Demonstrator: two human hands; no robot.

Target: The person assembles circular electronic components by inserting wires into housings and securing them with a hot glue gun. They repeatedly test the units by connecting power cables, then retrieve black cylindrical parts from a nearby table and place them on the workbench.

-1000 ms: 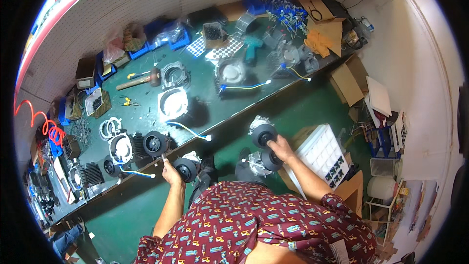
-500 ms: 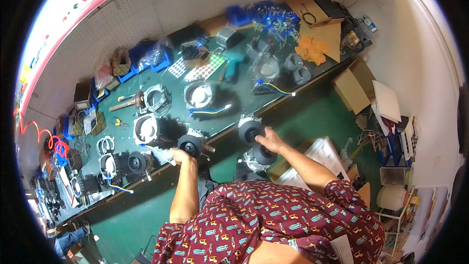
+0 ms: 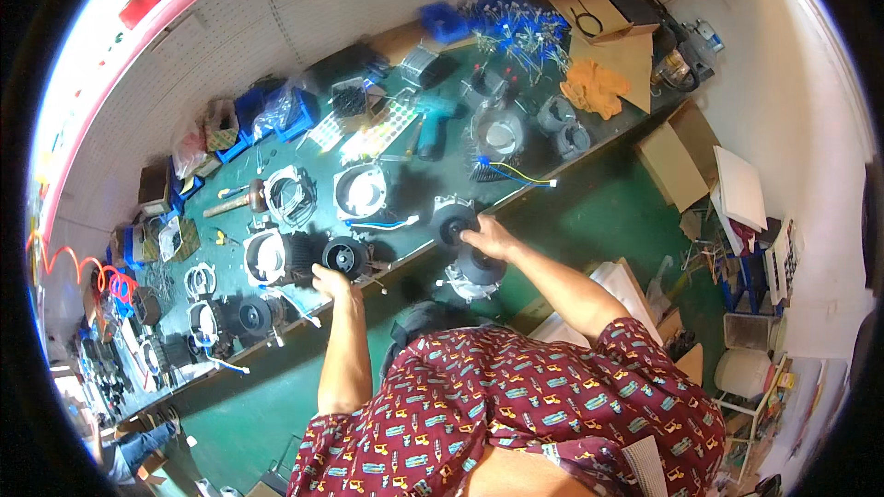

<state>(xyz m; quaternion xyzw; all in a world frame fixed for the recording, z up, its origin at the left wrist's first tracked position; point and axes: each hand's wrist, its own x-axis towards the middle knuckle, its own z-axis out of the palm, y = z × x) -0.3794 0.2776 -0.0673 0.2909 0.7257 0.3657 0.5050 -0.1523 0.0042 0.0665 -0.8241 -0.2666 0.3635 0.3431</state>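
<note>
My right hand (image 3: pixel 490 238) grips a pair of fan motors in front of the bench edge. The upper fan motor (image 3: pixel 452 225) has a black round wheel and a silvery housing. The lower fan motor (image 3: pixel 480 266) hangs just beneath it, partly covered by my fingers. A third fan motor (image 3: pixel 344 258) rests near the bench's front edge, its black wheel facing me. My left hand (image 3: pixel 332 283) is at its lower left side, fingers loosely extended. Beside it stands a motor with a white centre and square metal flange (image 3: pixel 268 259); another white-centred motor (image 3: pixel 361 191) sits behind.
More motors (image 3: pixel 257 315) line the bench toward the left. A mallet (image 3: pixel 235 198), a teal power drill (image 3: pixel 431 124), blue bins (image 3: pixel 299 114) and orange gloves (image 3: pixel 594 88) lie farther back. A cardboard box (image 3: pixel 677 156) stands on the floor at right.
The motor at my left hand has moved left and back onto the bench, and my left fingers have loosened. My right hand has shifted slightly left and up with its two motors.
</note>
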